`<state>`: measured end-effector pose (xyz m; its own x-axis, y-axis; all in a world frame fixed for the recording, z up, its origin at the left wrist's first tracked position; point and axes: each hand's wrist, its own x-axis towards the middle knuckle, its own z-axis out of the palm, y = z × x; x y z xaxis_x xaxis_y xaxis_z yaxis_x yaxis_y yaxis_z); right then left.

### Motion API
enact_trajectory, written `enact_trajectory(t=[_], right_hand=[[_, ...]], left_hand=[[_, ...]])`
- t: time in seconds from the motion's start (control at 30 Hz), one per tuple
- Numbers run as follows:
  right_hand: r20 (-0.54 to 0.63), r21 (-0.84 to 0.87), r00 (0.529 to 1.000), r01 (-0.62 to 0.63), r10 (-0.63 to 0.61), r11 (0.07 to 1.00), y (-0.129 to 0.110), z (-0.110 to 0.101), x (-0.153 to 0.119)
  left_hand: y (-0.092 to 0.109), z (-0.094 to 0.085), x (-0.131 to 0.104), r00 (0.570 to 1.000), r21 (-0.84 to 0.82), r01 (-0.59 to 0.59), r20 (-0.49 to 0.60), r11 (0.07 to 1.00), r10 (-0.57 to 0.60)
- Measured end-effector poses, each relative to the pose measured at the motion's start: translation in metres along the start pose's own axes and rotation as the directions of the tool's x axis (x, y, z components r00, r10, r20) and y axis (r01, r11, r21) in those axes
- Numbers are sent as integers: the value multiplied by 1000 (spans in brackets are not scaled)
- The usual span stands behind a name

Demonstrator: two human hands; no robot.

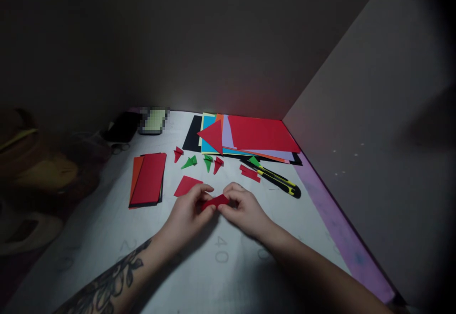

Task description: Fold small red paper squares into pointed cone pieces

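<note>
Between both hands is a small folded piece of red paper (216,203). My left hand (190,209) pinches its left end, thumb in front and fingers behind. The right end is pinched the same way by my right hand (245,208). Just beyond my left hand a flat red paper square (185,185) lies on the white mat (199,276). Farther back stand small folded paper shapes: a red one (178,154), a green one (190,162), another green one (208,163) and another red one (218,165).
A black and yellow utility knife (281,181) lies at right beside red paper strips (250,173). Coloured sheets (263,133) with a red paper triangle (213,136) are stacked by the back wall. Red, orange and black rectangles (148,178) lie at left. A wall (377,128) borders the right side.
</note>
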<state>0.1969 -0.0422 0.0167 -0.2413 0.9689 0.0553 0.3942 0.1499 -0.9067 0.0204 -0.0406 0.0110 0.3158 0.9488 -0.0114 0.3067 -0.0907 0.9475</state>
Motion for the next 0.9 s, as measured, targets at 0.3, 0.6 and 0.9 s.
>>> enact_trajectory(t=[0.3, 0.6, 0.9], right_hand=[[-17, 43, 1000, 19, -18, 999, 5, 5, -2], [-217, -9, 974, 72, -72, 997, 5, -19, 0], [-117, -41, 990, 75, -79, 996, 7, -5, -3]], left_hand=[[5, -3, -4, 996, 202, -40, 82, 979, 24], [-3, -12, 1, 1000, -49, 21, -23, 999, -22], [2, -7, -1, 998, 86, -31, 52, 996, 27]])
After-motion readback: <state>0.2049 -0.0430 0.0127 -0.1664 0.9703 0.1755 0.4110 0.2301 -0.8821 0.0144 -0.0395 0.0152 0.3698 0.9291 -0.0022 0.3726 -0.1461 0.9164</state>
